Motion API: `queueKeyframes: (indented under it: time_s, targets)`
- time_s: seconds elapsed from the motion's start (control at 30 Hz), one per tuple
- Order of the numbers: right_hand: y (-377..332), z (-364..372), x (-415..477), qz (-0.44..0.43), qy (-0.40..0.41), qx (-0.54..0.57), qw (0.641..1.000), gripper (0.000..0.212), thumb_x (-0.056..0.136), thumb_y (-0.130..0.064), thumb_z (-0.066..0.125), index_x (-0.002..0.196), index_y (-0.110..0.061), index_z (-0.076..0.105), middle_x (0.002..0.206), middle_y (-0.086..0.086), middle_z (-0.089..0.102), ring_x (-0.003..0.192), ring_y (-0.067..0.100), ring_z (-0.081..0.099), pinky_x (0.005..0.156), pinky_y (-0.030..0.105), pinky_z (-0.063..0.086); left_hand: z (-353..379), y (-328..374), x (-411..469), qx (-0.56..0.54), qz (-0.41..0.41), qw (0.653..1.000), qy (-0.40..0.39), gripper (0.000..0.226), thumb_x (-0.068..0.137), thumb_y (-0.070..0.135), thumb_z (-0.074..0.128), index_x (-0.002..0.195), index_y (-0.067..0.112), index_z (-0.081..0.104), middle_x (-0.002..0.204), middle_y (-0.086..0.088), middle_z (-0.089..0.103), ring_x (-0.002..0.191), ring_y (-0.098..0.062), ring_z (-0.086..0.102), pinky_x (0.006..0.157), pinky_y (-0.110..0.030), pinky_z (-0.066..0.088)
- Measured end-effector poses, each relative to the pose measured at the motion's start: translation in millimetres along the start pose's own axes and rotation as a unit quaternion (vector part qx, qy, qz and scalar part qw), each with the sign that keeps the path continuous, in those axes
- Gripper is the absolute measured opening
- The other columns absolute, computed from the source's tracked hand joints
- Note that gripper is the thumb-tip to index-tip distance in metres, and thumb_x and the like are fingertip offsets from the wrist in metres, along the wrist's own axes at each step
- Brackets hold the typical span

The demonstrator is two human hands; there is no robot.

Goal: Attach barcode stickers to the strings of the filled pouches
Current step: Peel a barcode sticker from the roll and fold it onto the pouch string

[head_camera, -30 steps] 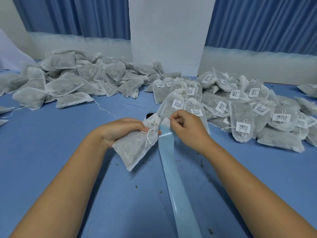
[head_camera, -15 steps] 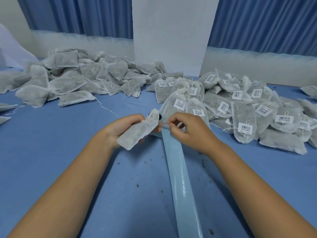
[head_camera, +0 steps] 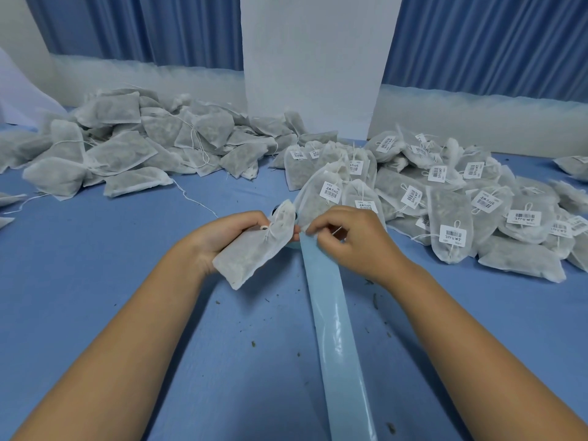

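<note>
Left hand (head_camera: 222,237) has its fingers curled round one filled pouch (head_camera: 251,256) and holds it off the blue table (head_camera: 95,297). The pouch's long axis is slanted: bottom corner low and toward the person's left, gathered neck up and toward the middle. The string (head_camera: 269,233) is tied at that neck, so the end that needs the label points at the right hand (head_camera: 353,240) and sits just beside its fingertips, near but not clearly touching. The right hand's fingers are curled tight, thumb and forefinger pinching at the far end of the glossy liner strip (head_camera: 334,329). That strip runs lengthwise from the person's lap out to the gap between the hands. Can't tell if a barcode sticker is lifted in the pinch, as the fingers hide it. My read is peel first, then a short move leftward to the string, with the right hand doing the travel and the left only steadying. Labelled pouches (head_camera: 451,230) are heaped to the right, unlabelled pouches (head_camera: 127,154) far left, so plenty remain.
</note>
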State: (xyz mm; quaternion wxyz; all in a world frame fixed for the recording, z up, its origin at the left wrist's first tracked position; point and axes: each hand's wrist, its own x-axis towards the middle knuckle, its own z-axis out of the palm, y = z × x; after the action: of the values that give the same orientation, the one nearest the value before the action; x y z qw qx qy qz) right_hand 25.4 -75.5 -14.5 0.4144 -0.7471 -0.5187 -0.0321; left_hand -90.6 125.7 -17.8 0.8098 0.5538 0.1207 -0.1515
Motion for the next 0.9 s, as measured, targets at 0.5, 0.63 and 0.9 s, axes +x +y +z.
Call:
queueKeyframes:
  time_s: [0.5, 0.63, 0.9]
  targets:
    - [1.2, -8.6, 7.8, 0.163, 0.153, 0.152, 0.963, 0.023, 0.086, -0.004, 0.067, 0.075, -0.022, 0.075, 0.072, -0.002, 0.073, 0.066, 0.015, 0.071, 0.073, 0.033, 0.060, 5.7, 2.4, -3.6, 0.055, 0.020, 0.995, 0.083, 0.055, 0.071, 0.026, 0.062, 0.123, 0.009, 0.069, 0.145, -0.016, 0.050, 0.105, -0.018, 0.053, 0.069, -0.021, 0.051]
    - [-1.4, -9.5, 7.8, 0.176, 0.169, 0.161, 0.956, 0.019, 0.088, -0.010, 0.067, 0.076, -0.020, 0.076, 0.077, -0.002, 0.074, 0.072, 0.017, 0.072, 0.081, 0.045, 0.059, 5.0, 2.3, -5.4, 0.140, 0.031, 0.979, 0.147, 0.055, 0.067, 0.027, 0.070, 0.116, 0.002, 0.069, 0.120, -0.024, 0.066, 0.088, -0.021, 0.063, 0.071, -0.030, 0.048]
    - [-14.1, 2.7, 6.9, 0.150, 0.141, 0.165, 0.965, 0.017, 0.090, -0.010, 0.066, 0.101, -0.021, 0.073, 0.082, -0.012, 0.068, 0.073, 0.004, 0.063, 0.074, 0.020, 0.050, 9.6, 4.4, -4.0, 0.184, 0.099, 0.958, 0.198, 0.008, 0.085, 0.019, 0.071, 0.086, 0.023, 0.078, 0.090, -0.004, 0.076, 0.076, -0.017, 0.072, 0.067, -0.027, 0.057]
